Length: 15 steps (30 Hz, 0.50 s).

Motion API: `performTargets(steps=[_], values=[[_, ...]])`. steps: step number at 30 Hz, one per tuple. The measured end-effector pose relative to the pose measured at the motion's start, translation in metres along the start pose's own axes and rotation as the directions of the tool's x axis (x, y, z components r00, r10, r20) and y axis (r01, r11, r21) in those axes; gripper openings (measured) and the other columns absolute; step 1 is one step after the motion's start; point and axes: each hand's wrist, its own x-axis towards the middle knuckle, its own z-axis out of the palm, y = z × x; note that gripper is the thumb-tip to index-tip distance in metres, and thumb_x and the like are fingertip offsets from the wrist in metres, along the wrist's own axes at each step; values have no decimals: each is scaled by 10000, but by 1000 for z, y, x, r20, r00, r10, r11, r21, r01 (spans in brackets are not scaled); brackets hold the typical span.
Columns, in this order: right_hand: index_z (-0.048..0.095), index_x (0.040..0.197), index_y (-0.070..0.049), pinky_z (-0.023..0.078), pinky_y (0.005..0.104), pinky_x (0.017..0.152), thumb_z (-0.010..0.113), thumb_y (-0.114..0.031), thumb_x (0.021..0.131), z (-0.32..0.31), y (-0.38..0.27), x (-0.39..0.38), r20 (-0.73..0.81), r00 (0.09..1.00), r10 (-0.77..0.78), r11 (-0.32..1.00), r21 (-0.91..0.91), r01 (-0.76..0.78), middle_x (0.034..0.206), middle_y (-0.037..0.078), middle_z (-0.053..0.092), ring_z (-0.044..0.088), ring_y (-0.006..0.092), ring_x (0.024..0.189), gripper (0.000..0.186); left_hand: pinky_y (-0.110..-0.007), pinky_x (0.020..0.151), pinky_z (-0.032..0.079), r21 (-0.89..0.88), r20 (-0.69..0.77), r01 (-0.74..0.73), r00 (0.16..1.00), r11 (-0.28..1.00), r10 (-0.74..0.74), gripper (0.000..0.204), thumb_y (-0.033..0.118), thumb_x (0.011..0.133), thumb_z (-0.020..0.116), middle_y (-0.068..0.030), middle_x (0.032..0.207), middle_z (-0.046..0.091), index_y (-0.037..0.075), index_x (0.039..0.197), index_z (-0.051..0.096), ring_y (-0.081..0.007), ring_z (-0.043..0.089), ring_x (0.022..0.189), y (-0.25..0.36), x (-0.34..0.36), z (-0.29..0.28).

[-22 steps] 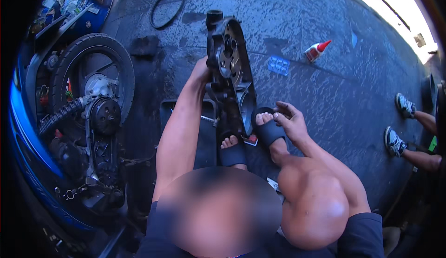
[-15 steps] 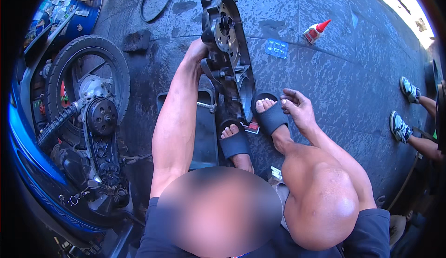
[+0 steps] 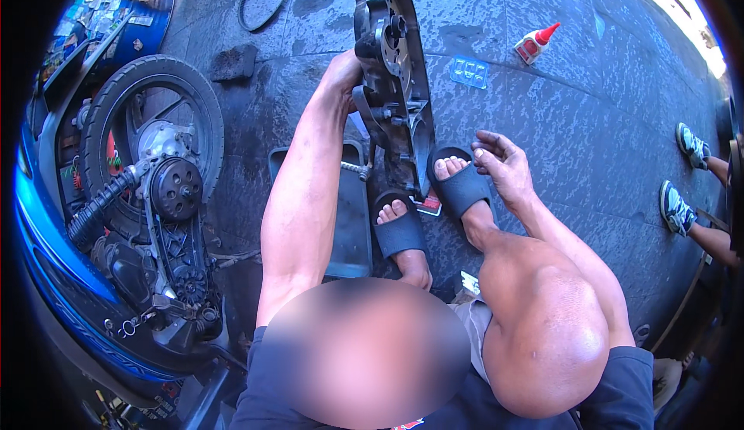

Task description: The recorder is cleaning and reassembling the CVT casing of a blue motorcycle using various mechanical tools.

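Dark floor [image 3: 558, 128]; left hand [image 3: 344, 75] half-hidden.

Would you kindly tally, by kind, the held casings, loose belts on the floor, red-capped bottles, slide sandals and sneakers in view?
Black casing in the left hand: 1
Loose belt: 1
Red-capped bottle: 1
Slide sandals: 2
Sneakers: 2
Total: 7

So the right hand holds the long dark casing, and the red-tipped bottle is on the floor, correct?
Not quite: the left hand holds the long dark casing, as the head view shows. The red-tipped bottle is indeed on the floor.
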Motion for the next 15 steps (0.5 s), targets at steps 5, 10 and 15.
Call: performTargets(steps=[5,10,15], values=[[565,1275,22,485,299,916,661,-128,878,20,-38,14,77,978,-192,981,-25,194,1131,120,650,607,154,1029,434,-307,580,561,16,89,43,995,999,-44,294,207,859,644,-109,874,695,-45,1007,676,-168,672,671,-11,13,-18],[392,1405,5,496,354,867,742,-253,816,56,-89,13,236,876,-421,906,57,420,1279,163,496,570,206,993,732,-323,658,557,-3,185,86,979,996,-84,271,196,866,607,-108,904,687,-19,1017,673,-186,668,734,-26,23,-45],[295,1402,-10,476,415,986,842,-344,699,103,-116,5,290,712,-639,712,-125,691,1392,251,338,477,379,1240,951,-434,798,610,12,324,108,940,994,-106,451,321,986,458,-203,1143,637,-10,1287,517,-309,686,958,-21,4,-48]])
